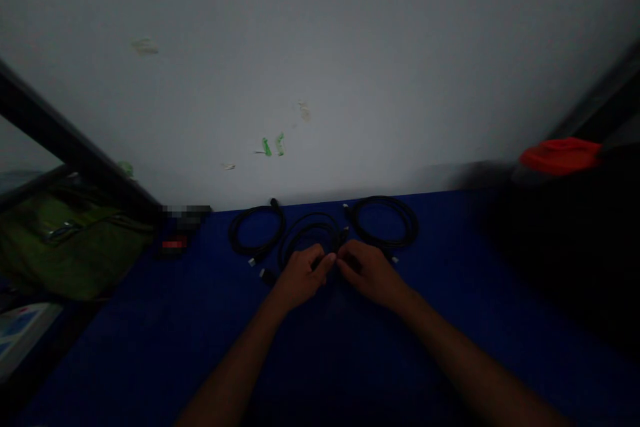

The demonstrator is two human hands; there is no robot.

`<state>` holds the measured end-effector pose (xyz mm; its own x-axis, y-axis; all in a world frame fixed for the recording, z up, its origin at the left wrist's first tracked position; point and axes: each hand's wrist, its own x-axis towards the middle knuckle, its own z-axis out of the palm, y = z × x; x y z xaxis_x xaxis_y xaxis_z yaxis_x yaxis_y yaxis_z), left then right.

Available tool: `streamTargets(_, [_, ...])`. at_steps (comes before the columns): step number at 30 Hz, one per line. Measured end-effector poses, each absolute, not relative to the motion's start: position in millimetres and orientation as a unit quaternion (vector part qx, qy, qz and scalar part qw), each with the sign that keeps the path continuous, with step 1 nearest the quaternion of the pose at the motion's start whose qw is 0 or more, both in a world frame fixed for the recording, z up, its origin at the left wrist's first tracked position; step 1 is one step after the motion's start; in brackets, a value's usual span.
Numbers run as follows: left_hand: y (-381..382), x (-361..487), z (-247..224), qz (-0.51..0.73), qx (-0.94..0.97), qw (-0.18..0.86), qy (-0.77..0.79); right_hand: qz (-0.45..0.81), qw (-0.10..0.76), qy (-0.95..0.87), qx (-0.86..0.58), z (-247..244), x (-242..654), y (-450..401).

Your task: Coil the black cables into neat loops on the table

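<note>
Head camera, and it's dim here, but both hands are close together over the blue table (150, 347), right at the near edge of the middle cable (314, 226). That black cable lies in loose loops between two other coils: the left cable (232, 233) on one side, the right cable (413, 223) on the other, all three near the pale wall (400, 80). Left hand (303, 272) now: fingers bent, thumb reaching inward, only a narrow gap between them. Right hand (369, 269) mirrors it, fingers curled, its tips meeting or nearly meeting the left thumb. Has either a firm grip on the cable? Too dark to tell. One plug (269, 276) pokes out beside the left hand, and another end (344, 233) shows just beyond the fingertips. The step in hand looks like close fingertip work at the gathered part of that middle coil, and the side coils are out of reach of it. As I judge it, the next move calls for fine, paired control: one hand steadying the loops, the other working at the same spot, with light pressure so the turns don't spring apart.
</note>
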<state>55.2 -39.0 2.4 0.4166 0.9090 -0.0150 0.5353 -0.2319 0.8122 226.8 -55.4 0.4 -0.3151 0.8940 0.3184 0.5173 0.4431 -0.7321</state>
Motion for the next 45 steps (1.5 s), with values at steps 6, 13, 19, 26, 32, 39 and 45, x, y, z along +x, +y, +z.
streamTargets(6, [-38, 54, 0, 0.188, 0.746, 0.443, 0.460, 0.610, 0.330, -0.578, -0.431, -5, 229, -50])
streamTargets(13, [-36, 51, -1, 0.188, 0.776, 0.392, 0.456, 0.745, 0.368, -0.429, -0.355, -7, 230, -48])
streamTargets(19, [-37, 52, 0, 0.214, 0.803, 0.324, 0.452, 0.773, 0.388, -0.418, -0.278, -1, 232, -50])
streamTargets(26, [-41, 55, 4, 0.214, 0.824, 0.265, 0.454, 0.696, 0.434, -0.500, -0.280, 9, 238, -52])
streamTargets(32, [-41, 51, 10, 0.297, 0.779, 0.129, 0.536, 0.493, 0.396, -0.695, -0.343, 12, 238, -55])
streamTargets(39, [-38, 38, 22, 0.447, 0.675, 0.098, 0.579, 0.228, 0.239, -0.892, -0.310, 8, 228, -60])
streamTargets(45, [-35, 36, 21, 0.610, 0.514, 0.296, 0.525, 0.138, 0.163, -0.914, -0.344, 0, 227, -59])
